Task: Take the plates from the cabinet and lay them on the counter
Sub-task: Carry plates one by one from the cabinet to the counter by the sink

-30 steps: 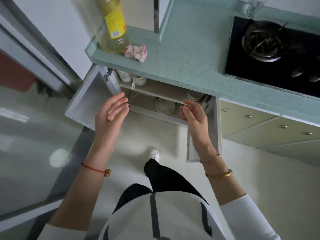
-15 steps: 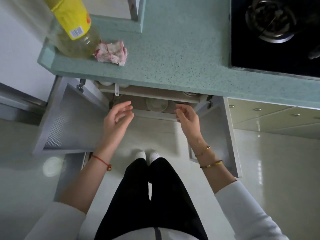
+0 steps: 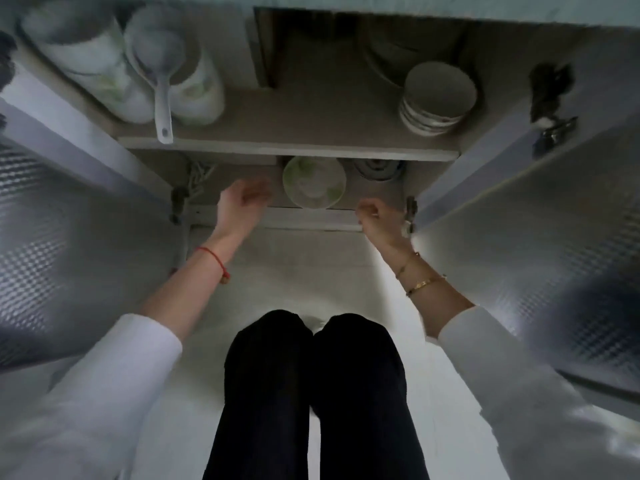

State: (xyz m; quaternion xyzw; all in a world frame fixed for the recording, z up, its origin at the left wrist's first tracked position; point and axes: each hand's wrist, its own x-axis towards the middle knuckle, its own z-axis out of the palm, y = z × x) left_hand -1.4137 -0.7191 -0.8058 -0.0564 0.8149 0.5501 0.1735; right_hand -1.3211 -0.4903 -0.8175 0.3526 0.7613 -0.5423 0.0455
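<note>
Under-bench cabinet [image 3: 294, 148] is viewed from above, with both doors wide open and two shelves exposed. On the upper shelf, white jars [image 3: 104, 64] and a ladle [image 3: 162, 84] are noted at left, and a stack of small dishes [image 3: 436, 98] at right. On the lower shelf a green-patterned plate [image 3: 313, 181] is set near the front, with a blue-patterned dish [image 3: 377, 167] beside it, half hidden by the shelf above. The left hand [image 3: 242, 206] is extended just beside the plate's rim, fingers loose and blurred; contact cannot be resolved. The right hand [image 3: 377, 218] is held apart at the front sill, fingers curled; whether the sill is gripped cannot be told. Nothing is lifted yet. The step is judged to be the reach for the first plate. Next, the rim must be taken, and the plate drawn clear of the upper shelf and raised to the bench [image 3: 519, 6].
</note>
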